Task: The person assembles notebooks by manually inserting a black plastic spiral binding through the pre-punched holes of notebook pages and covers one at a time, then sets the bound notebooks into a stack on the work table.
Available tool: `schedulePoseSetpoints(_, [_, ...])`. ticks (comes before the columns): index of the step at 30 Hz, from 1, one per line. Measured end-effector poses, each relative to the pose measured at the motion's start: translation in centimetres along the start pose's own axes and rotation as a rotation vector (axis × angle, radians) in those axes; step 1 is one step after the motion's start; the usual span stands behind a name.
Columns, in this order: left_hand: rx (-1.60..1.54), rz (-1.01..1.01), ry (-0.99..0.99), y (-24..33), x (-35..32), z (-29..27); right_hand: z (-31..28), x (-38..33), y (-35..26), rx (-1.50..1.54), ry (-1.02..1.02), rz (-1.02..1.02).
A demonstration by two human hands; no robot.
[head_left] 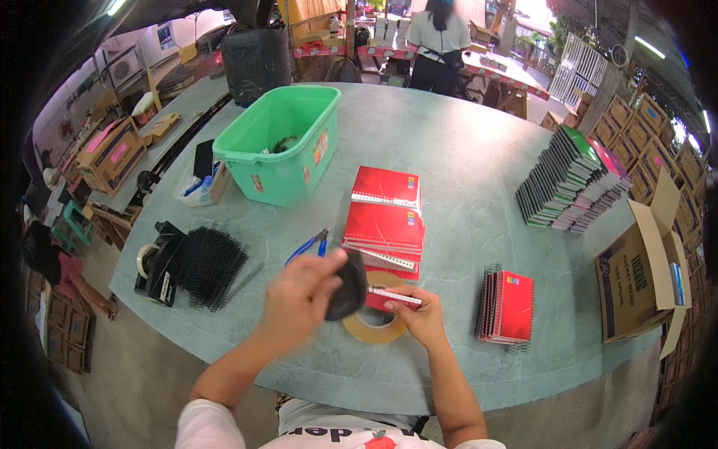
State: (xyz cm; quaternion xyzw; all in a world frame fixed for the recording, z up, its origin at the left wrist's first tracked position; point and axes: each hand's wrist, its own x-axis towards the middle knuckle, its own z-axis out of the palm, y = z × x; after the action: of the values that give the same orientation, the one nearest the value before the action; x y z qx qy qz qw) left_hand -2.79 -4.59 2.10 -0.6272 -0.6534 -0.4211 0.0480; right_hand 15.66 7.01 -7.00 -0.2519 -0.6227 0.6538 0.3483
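My right hand (423,317) grips a small red notebook (381,299), tilted so that its white edge faces up. Close beside it, my left hand (295,295) is closed on a dark rounded thing (348,288), too smeared by motion to identify. Under the notebook lies a wide roll of tan tape (360,331). Blue-handled pliers (307,247) rest just beyond my left hand. Stacked red notebooks (383,223) with punched edges lie ahead of both hands. On the left is a heap of black spiral coils (206,263).
A tape dispenser (155,266) stands at the left, below a green bin (288,172). To the right are spiral-bound red notebooks (516,307), a tall notebook stack (565,183) and an open carton (636,277). A person (439,41) stands beyond the table's far edge.
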Motion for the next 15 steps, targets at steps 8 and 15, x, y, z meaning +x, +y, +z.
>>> schedulePoseSetpoints(8, [-0.083, -0.018, 0.083, 0.1, 0.3, -0.2, 0.2, 0.0, 0.7, 0.077, -0.023, 0.037])
schedulePoseSetpoints(15, [-0.146, 0.010, -0.086, 0.9, -0.5, 1.3, 0.0, 0.0, 1.6, 0.000, -0.085, 0.012])
